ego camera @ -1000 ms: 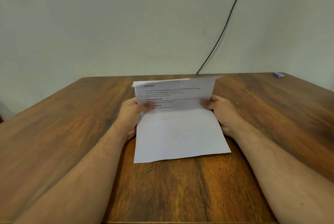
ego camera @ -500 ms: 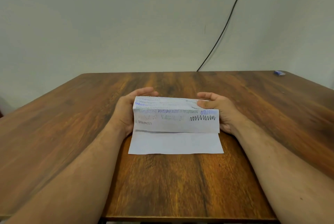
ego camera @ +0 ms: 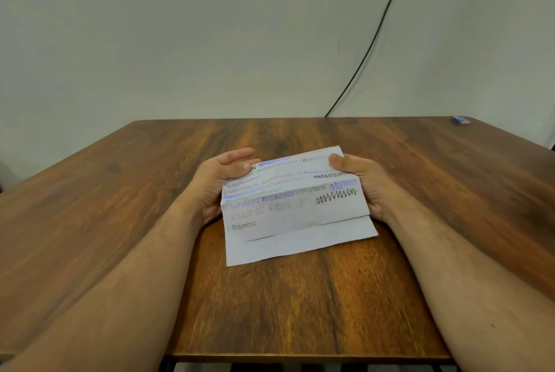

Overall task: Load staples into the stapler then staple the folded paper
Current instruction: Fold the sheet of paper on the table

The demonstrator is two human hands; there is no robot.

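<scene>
A white sheet of paper (ego camera: 295, 215) with scribbled zigzag lines lies folded over itself in the middle of the wooden table (ego camera: 120, 197). Its upper flaps are raised off the lower layer and its edges sit askew. My left hand (ego camera: 220, 174) holds the left side of the upper flap, thumb on top and fingers behind. My right hand (ego camera: 357, 179) grips the upper right corner, thumb over the paper. No stapler or staples can be made out near my hands.
A small blue object (ego camera: 460, 120) lies at the table's far right corner. A black cable (ego camera: 375, 38) runs down the pale wall behind the table. The table's near edge lies just under my forearms.
The top part of the sheet has been folded down toward me, then folded again. The paper now sits tilted, with its right side farther away.
</scene>
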